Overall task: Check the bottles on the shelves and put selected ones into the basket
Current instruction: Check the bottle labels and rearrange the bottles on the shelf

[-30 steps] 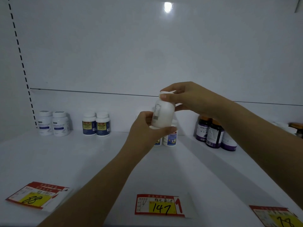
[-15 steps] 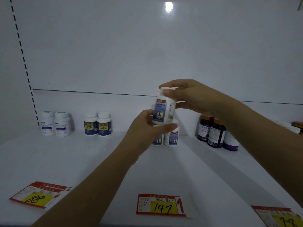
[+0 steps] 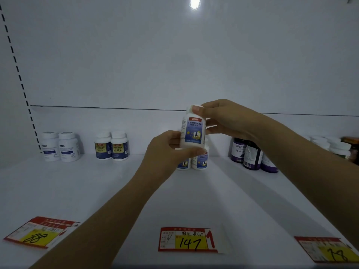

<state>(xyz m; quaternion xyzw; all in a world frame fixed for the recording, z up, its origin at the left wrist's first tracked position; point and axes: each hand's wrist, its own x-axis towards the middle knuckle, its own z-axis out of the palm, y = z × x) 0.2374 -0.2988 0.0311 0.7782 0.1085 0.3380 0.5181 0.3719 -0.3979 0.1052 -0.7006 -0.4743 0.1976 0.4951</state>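
My left hand (image 3: 165, 152) and right hand (image 3: 223, 119) are bare, and so are both forearms (image 3: 108, 214) to the frame's edge; my thumbnails (image 3: 196, 108) are short and plain.

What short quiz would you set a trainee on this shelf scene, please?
1. True or false: the left hand and the right hand both hold the white bottle.
2. Which number is handwritten on the price tag nearest below the held bottle? A 88, B 147, C 78.
3. Fill in: the right hand pinches the bottle at its ____.
Key: 1 true; 2 B; 3 cap.
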